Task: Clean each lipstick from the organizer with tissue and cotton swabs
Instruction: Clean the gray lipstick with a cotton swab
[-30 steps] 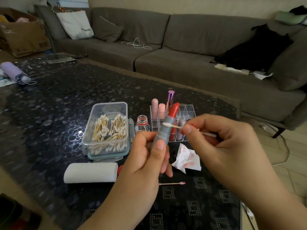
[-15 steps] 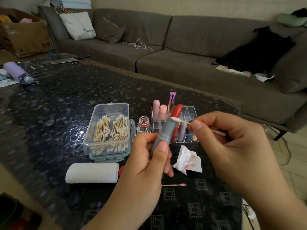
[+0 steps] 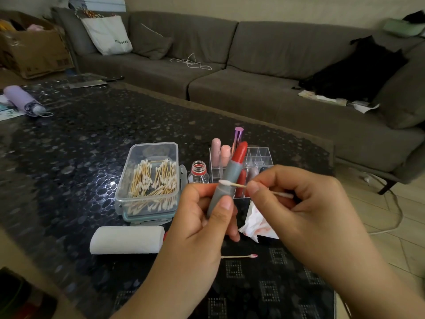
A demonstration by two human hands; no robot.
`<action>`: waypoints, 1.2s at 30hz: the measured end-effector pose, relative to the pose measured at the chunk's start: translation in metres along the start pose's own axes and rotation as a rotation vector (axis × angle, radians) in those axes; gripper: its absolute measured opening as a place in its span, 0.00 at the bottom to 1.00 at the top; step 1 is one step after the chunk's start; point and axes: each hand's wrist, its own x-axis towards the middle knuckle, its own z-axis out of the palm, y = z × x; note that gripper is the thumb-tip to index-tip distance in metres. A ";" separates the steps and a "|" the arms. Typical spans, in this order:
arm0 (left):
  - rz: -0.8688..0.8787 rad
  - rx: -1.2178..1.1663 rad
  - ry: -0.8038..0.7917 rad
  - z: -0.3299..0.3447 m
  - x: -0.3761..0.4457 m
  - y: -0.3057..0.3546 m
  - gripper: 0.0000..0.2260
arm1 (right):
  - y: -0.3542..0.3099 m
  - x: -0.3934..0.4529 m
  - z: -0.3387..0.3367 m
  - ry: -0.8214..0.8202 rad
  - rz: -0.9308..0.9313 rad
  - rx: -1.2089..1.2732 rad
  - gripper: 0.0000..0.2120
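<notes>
My left hand (image 3: 202,217) grips a grey lipstick (image 3: 227,178) with its red bullet extended, tilted up to the right. My right hand (image 3: 296,203) pinches a cotton swab (image 3: 232,184), and the swab's white tip touches the grey tube just above my left fingers. Behind my hands stands the clear organizer (image 3: 259,155) with pink and purple lipsticks in its slots. A stained tissue (image 3: 257,223) lies below it, partly hidden by my right hand.
An open plastic box of cotton swabs (image 3: 149,180) sits left of a small open bottle (image 3: 199,172). A white tissue roll (image 3: 126,240) and a used swab (image 3: 239,256) lie near the table's front. A grey sofa (image 3: 253,77) runs behind the dark table (image 3: 69,157).
The swab tip moved from the tube's upper part near the red bullet down to the lower grey tube. The view shifted slightly; the lipstick stays in my left hand.
</notes>
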 end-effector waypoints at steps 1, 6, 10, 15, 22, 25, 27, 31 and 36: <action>-0.012 -0.027 0.010 0.000 0.001 0.001 0.09 | 0.000 0.000 0.000 0.014 -0.004 -0.001 0.08; -0.075 -0.168 0.044 0.005 0.002 0.008 0.13 | -0.001 -0.001 -0.005 0.083 0.017 -0.021 0.09; -0.124 -0.229 0.058 0.006 0.001 0.009 0.10 | 0.001 0.001 -0.004 0.072 0.059 -0.017 0.08; -0.207 -0.420 0.042 0.003 0.000 0.013 0.07 | -0.001 0.004 -0.006 0.007 0.112 0.035 0.09; -0.195 -0.409 0.040 0.003 0.003 0.010 0.09 | 0.000 0.004 -0.005 0.032 0.094 -0.021 0.09; -0.193 -0.385 0.032 0.004 0.002 0.010 0.10 | 0.001 0.004 -0.006 0.047 0.090 -0.025 0.09; -0.188 -0.378 0.034 0.004 0.002 0.010 0.09 | 0.002 0.004 -0.005 0.052 0.087 -0.026 0.09; -0.173 -0.364 0.040 0.006 0.001 0.011 0.07 | 0.004 0.003 -0.003 0.023 0.041 -0.052 0.08; -0.156 -0.358 0.056 0.006 0.002 0.010 0.08 | 0.004 0.002 0.000 -0.080 0.024 -0.070 0.07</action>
